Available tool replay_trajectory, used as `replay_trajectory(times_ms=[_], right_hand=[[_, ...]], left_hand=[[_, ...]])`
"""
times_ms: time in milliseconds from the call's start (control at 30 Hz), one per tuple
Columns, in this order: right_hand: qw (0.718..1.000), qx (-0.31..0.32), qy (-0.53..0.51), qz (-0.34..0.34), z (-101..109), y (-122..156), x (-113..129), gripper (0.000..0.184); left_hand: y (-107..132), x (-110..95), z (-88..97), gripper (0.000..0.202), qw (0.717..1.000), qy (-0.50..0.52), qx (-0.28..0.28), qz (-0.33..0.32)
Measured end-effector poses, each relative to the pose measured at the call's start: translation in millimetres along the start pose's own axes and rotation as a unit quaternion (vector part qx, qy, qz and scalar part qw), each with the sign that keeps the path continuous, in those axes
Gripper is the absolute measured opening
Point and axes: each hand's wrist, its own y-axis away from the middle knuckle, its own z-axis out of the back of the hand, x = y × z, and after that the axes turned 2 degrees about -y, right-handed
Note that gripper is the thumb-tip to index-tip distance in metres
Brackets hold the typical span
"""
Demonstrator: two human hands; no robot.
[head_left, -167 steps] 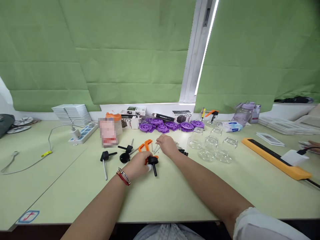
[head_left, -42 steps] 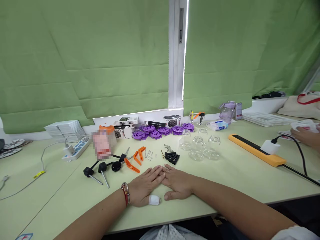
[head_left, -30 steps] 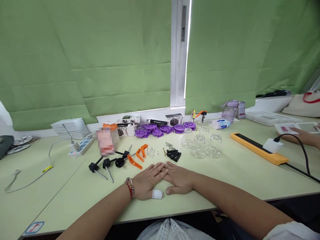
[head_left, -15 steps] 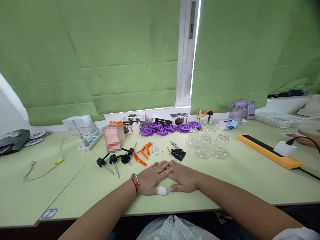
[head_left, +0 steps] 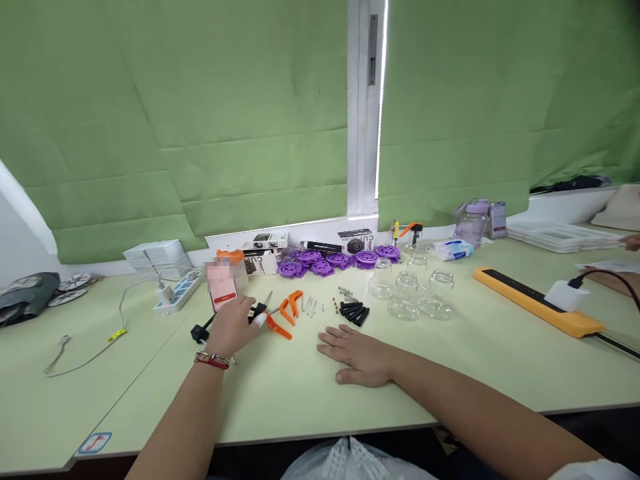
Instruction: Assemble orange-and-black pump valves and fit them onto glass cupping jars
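Observation:
My left hand (head_left: 231, 327), with a white wrap on its thumb, reaches over the black parts with metal rods (head_left: 200, 333). Its thumb and fingers are apart, and the hand hides some of those parts. Just right of it lie several orange levers (head_left: 278, 327), beside thin metal pins (head_left: 309, 306). My right hand (head_left: 360, 355) rests flat on the table with its fingers spread, holding nothing. Beyond its fingertips are black tubes (head_left: 355, 312), small springs (head_left: 350, 293) and tiny brass-coloured pieces (head_left: 335, 305).
Purple ring-shaped parts (head_left: 325, 261) lie before printed boxes (head_left: 356, 241) at the back. Clear glass jars (head_left: 407, 293) stand right of centre. An orange power strip (head_left: 535, 303) lies on the right, a white one (head_left: 183, 293) on the left. Another person's hand (head_left: 631, 243) shows at the right edge.
My left hand has left my right hand and moved left, onto the black parts. My right hand stays flat on the table.

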Motion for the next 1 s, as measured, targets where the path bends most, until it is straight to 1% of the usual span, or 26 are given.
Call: replay_trajectory(times_ms=[33, 100, 200, 267, 433, 600, 800, 900, 1000], right_hand=[[1.000, 0.000, 0.000, -0.001, 0, 0, 0, 0.070], [1.000, 0.002, 0.002, -0.003, 1, 0, 1, 0.071], [1.000, 0.002, 0.005, -0.004, 1, 0, 1, 0.071], [1.000, 0.000, 0.001, -0.003, 0, 0, 1, 0.071], [1.000, 0.000, -0.004, -0.003, -1, 0, -2, 0.072], [1.000, 0.001, 0.001, -0.003, -1, -1, -2, 0.072], [1.000, 0.005, 0.009, -0.003, 0, -1, -1, 0.073], [1.000, 0.002, 0.005, -0.004, -1, -1, -2, 0.073], [1.000, 0.001, 0.005, -0.005, -2, -1, -3, 0.073]], left_hand=[[-1, 5, -0.4, 0.039, 0.999, -0.017, 0.022, 0.029], [0, 10, -4.4, 0.039, 0.995, -0.035, 0.072, 0.061], [2, 12, -12.8, 0.039, 0.988, -0.034, 0.134, 0.064], [3, 11, -16.2, 0.038, 0.986, -0.029, 0.152, 0.061], [3, 10, -14.8, 0.028, 0.984, -0.037, 0.155, 0.078], [2, 11, -11.0, 0.025, 0.984, -0.036, 0.137, 0.109], [4, 11, -1.4, 0.027, 0.984, -0.035, 0.077, 0.154], [2, 2, 9.4, 0.029, 0.986, -0.011, 0.030, 0.162], [-2, -14, 21.1, 0.027, 0.986, 0.067, -0.009, 0.151]])
